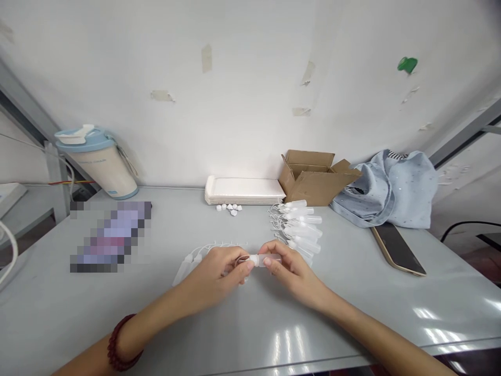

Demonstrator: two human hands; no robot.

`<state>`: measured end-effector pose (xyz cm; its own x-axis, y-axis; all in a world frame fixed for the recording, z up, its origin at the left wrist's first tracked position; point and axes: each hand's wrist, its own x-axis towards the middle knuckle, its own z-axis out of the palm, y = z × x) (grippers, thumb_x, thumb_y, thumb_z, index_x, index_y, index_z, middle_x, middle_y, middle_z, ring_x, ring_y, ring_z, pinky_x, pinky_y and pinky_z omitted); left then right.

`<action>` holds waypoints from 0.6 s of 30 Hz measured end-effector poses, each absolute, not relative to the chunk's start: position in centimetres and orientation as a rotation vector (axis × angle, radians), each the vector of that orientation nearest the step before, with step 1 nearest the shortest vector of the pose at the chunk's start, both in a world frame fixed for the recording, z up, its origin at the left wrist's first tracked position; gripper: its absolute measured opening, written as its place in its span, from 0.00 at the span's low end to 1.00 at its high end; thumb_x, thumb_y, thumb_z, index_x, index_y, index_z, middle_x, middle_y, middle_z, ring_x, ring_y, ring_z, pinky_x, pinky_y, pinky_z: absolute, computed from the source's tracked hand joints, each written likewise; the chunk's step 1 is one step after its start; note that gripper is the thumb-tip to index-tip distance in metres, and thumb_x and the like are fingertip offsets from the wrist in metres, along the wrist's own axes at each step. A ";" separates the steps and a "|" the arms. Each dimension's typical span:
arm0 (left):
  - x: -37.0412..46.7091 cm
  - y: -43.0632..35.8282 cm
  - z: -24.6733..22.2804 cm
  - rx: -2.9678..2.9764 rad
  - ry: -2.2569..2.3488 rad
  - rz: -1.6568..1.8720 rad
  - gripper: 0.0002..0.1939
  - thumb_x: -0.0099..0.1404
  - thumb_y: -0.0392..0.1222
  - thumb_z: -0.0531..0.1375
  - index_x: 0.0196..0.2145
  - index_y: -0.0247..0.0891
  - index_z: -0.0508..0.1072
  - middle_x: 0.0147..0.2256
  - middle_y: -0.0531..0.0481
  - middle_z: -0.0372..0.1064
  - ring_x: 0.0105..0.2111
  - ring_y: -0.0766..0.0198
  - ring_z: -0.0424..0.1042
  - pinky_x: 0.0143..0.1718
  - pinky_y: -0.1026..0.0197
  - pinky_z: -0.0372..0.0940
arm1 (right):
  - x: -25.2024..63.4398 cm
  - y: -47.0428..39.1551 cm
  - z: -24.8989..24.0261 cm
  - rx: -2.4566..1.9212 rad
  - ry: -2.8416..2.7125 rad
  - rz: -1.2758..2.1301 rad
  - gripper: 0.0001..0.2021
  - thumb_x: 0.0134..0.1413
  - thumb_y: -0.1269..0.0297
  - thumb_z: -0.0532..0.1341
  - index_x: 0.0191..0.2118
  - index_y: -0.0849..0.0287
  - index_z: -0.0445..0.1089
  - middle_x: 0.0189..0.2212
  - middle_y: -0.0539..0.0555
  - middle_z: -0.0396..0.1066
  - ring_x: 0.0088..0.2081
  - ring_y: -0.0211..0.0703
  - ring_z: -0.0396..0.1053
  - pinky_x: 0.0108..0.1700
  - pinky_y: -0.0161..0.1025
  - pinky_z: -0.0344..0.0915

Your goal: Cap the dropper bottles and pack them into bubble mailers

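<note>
In front of me, a small translucent plastic bottle (275, 257) with a white neck piece lies level between both hands. My right hand (291, 269) is closed around its body with thumb and fingers. At the other end, my left hand (223, 269) pinches by the white neck, where a thin curved loop also shows between its fingers. Similar bottles (182, 272) with thin white cords lie partly hidden behind my left hand. A further group of corded bottles (303, 230) is spread in a column just beyond my right hand.
Several small white caps (229, 208) sit before a stack of white flat sheets (246, 190). Behind stands an opened cardboard box (319, 183). A blue cloth bag (395, 193) and a phone (397, 249) are at right; a tumbler (104, 164) and a pixelated device (111, 237) at left.
</note>
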<state>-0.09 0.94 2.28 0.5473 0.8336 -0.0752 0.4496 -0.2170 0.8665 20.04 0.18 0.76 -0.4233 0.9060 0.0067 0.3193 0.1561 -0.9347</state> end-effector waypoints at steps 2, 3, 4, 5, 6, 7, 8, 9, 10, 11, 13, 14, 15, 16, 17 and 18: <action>-0.1 0.9 2.3 1.722 1.018 0.497 0.17 0.68 0.48 0.49 0.28 0.37 0.68 0.25 0.53 0.67 0.27 0.65 0.69 0.30 0.65 0.62 | 20.0 -0.1 0.7 -1.138 -1.943 1.076 0.10 0.61 0.57 0.52 0.40 0.57 0.64 0.25 0.48 0.61 0.26 0.36 0.58 0.27 0.34 0.54; -0.1 0.9 2.4 1.686 1.000 0.483 0.17 0.68 0.49 0.49 0.28 0.37 0.67 0.24 0.54 0.66 0.26 0.66 0.68 0.29 0.65 0.62 | 20.0 -0.2 0.6 -1.112 -1.992 0.990 0.09 0.61 0.59 0.52 0.41 0.57 0.64 0.27 0.50 0.64 0.28 0.38 0.61 0.28 0.34 0.56; -0.2 0.8 2.4 1.670 0.985 0.465 0.17 0.68 0.49 0.48 0.27 0.37 0.67 0.23 0.54 0.66 0.25 0.66 0.67 0.28 0.65 0.62 | 20.0 -0.3 0.5 -1.085 -2.030 0.923 0.09 0.61 0.60 0.53 0.41 0.58 0.64 0.28 0.51 0.66 0.29 0.39 0.62 0.29 0.35 0.57; -0.2 0.7 2.5 1.681 0.976 0.449 0.17 0.68 0.48 0.48 0.26 0.37 0.66 0.22 0.55 0.65 0.24 0.67 0.66 0.27 0.65 0.61 | 19.9 -0.4 0.5 -1.068 -2.057 0.880 0.09 0.61 0.61 0.53 0.42 0.58 0.64 0.29 0.52 0.67 0.30 0.40 0.63 0.29 0.35 0.57; -0.2 0.7 2.5 1.718 0.970 0.443 0.17 0.68 0.47 0.48 0.25 0.37 0.65 0.21 0.55 0.63 0.23 0.67 0.65 0.26 0.66 0.59 | 20.0 -0.5 0.5 -1.061 -2.073 0.861 0.09 0.61 0.61 0.53 0.42 0.59 0.64 0.28 0.52 0.67 0.29 0.40 0.64 0.29 0.36 0.57; -0.2 0.6 2.5 1.780 0.964 0.450 0.18 0.69 0.46 0.48 0.24 0.37 0.64 0.20 0.56 0.62 0.22 0.68 0.63 0.25 0.66 0.58 | 20.0 -0.6 0.5 -1.062 -2.079 0.864 0.09 0.61 0.62 0.52 0.42 0.59 0.64 0.28 0.52 0.67 0.29 0.40 0.64 0.29 0.36 0.57; -0.2 0.6 2.5 1.862 0.959 0.473 0.18 0.69 0.45 0.47 0.23 0.37 0.63 0.19 0.56 0.61 0.21 0.69 0.62 0.25 0.66 0.56 | 20.0 -0.7 0.5 -1.067 -2.075 0.887 0.09 0.61 0.61 0.52 0.43 0.59 0.64 0.26 0.51 0.67 0.28 0.39 0.63 0.29 0.36 0.57; -0.1 0.5 2.4 1.959 0.946 0.505 0.19 0.69 0.43 0.47 0.22 0.37 0.62 0.19 0.56 0.60 0.21 0.69 0.61 0.25 0.66 0.55 | 20.1 -0.7 0.6 -1.076 -2.064 0.928 0.10 0.61 0.61 0.52 0.43 0.59 0.64 0.25 0.50 0.66 0.27 0.38 0.62 0.29 0.35 0.57; -0.1 0.4 2.3 2.063 0.929 0.543 0.19 0.70 0.41 0.47 0.21 0.37 0.61 0.19 0.55 0.59 0.21 0.69 0.60 0.25 0.66 0.55 | 20.2 -0.7 0.7 -1.083 -2.044 0.978 0.10 0.61 0.60 0.53 0.42 0.59 0.65 0.23 0.48 0.64 0.26 0.37 0.61 0.28 0.35 0.57; -0.1 0.3 2.1 2.166 0.902 0.585 0.18 0.70 0.40 0.46 0.21 0.37 0.60 0.20 0.55 0.58 0.21 0.69 0.58 0.25 0.65 0.54 | 20.3 -0.7 0.8 -1.086 -2.011 1.038 0.10 0.61 0.59 0.53 0.41 0.58 0.66 0.21 0.47 0.61 0.24 0.36 0.59 0.27 0.34 0.56; 0.0 0.1 1.6 2.360 0.854 0.657 0.17 0.70 0.37 0.46 0.23 0.37 0.60 0.21 0.55 0.57 0.21 0.68 0.56 0.24 0.64 0.53 | 20.4 -0.6 0.8 -1.082 -1.904 1.203 0.11 0.60 0.56 0.54 0.39 0.58 0.66 0.17 0.43 0.53 0.20 0.33 0.53 0.23 0.32 0.52; 0.0 0.0 1.4 2.452 0.840 0.681 0.16 0.70 0.36 0.46 0.24 0.37 0.61 0.22 0.54 0.57 0.21 0.68 0.56 0.24 0.64 0.52 | 20.4 -0.5 0.8 -1.073 -1.832 1.313 0.12 0.60 0.55 0.54 0.38 0.58 0.66 0.15 0.41 0.50 0.18 0.32 0.49 0.21 0.31 0.49; 0.0 -0.1 1.1 2.541 0.832 0.695 0.15 0.70 0.35 0.45 0.26 0.37 0.61 0.22 0.53 0.58 0.22 0.67 0.56 0.23 0.64 0.52 | 20.4 -0.4 0.8 -1.062 -1.747 1.435 0.12 0.59 0.53 0.54 0.37 0.58 0.65 0.14 0.40 0.47 0.16 0.31 0.46 0.19 0.30 0.46; 0.0 -0.2 0.9 2.629 0.830 0.703 0.14 0.70 0.35 0.45 0.28 0.36 0.63 0.23 0.53 0.59 0.22 0.67 0.56 0.23 0.63 0.53 | 20.4 -0.3 0.8 -1.051 -1.653 1.562 0.13 0.59 0.52 0.55 0.36 0.57 0.64 0.13 0.39 0.45 0.15 0.30 0.43 0.17 0.30 0.44; 0.0 -0.3 0.7 2.715 0.828 0.706 0.13 0.70 0.35 0.44 0.30 0.36 0.63 0.24 0.52 0.60 0.22 0.66 0.57 0.23 0.63 0.53 | 20.4 -0.2 0.7 -1.042 -1.559 1.682 0.13 0.58 0.51 0.55 0.35 0.57 0.63 0.12 0.39 0.45 0.14 0.30 0.42 0.16 0.29 0.43; 0.0 -0.3 0.5 2.794 0.828 0.710 0.12 0.70 0.34 0.44 0.31 0.35 0.64 0.25 0.51 0.61 0.23 0.66 0.58 0.23 0.63 0.53 | 20.3 -0.1 0.6 -1.036 -1.471 1.782 0.14 0.57 0.50 0.56 0.34 0.57 0.62 0.12 0.38 0.45 0.14 0.29 0.40 0.15 0.28 0.41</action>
